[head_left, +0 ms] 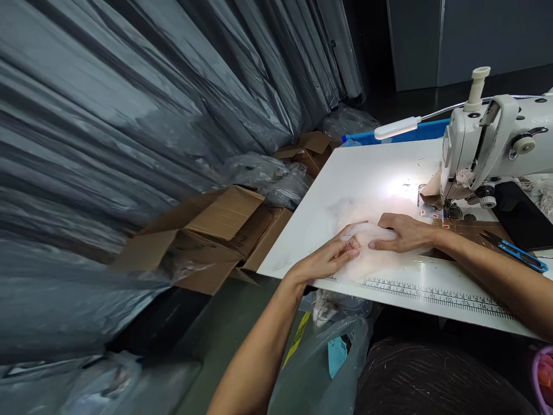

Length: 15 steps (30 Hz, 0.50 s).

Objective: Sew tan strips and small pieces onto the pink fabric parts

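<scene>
Thin, sheer, pale pink fabric (372, 262) lies bunched on the white sewing table, its edges blurring into the bright surface. My left hand (329, 255) pinches it from the left, thumb and fingers closed on the cloth. From the right, my right hand (404, 232) grips a folded part of the same fabric between thumb and fingers. Just beyond that hand is the needle area of a white sewing machine (462, 144). Blue-handled thread snips (514, 252) rest near my right forearm.
A printed ruler (427, 294) runs along the front edge of the table (298, 245). A dark phone-like slab (525, 213) lies beside the machine. A lamp (397, 128) shines from behind. Open cardboard boxes (227, 213) stand left; a plastic bag (319, 369) hangs below.
</scene>
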Available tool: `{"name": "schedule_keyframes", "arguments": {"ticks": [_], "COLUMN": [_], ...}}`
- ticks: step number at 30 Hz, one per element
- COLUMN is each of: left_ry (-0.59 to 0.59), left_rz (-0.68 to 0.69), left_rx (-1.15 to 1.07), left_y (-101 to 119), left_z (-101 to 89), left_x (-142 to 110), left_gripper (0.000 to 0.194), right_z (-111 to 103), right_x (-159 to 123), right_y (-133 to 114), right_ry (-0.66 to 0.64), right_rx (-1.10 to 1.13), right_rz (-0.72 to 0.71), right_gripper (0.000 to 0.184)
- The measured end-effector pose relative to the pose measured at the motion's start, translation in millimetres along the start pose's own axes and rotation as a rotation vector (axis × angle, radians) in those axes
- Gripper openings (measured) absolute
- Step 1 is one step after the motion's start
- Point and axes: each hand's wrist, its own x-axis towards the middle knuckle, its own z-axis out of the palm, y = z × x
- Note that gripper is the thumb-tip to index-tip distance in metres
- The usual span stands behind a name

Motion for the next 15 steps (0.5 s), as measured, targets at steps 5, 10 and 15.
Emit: {"name": "schedule_keyframes", "arguments": {"ticks": [5, 10, 15], "left_ry": [-0.014, -0.019, 0.053], "left_rz": [-0.037, -0.081, -0.098], "left_rx": [-0.108, -0.172, -0.217], "left_y": [-1.2, -3.5, -9.3], "left_z": [-0.2, 1.0, 2.6], "left_x": [0.0, -0.1, -1.3], "left_gripper": [0.049, 0.051, 0.053], "right_z": [-1.3, 0.9, 0.8], "right_x": [-2.9, 0.1, 0.2], "right_y": [0.0, 3.7, 4.8], "right_ry": [-0.047, -0.03, -0.03], "right_rx": [-0.008, -0.066, -0.091], "right_rz": [0.021, -0.017, -0.033], "right_gripper": [0.054, 0.038, 0.024]}}
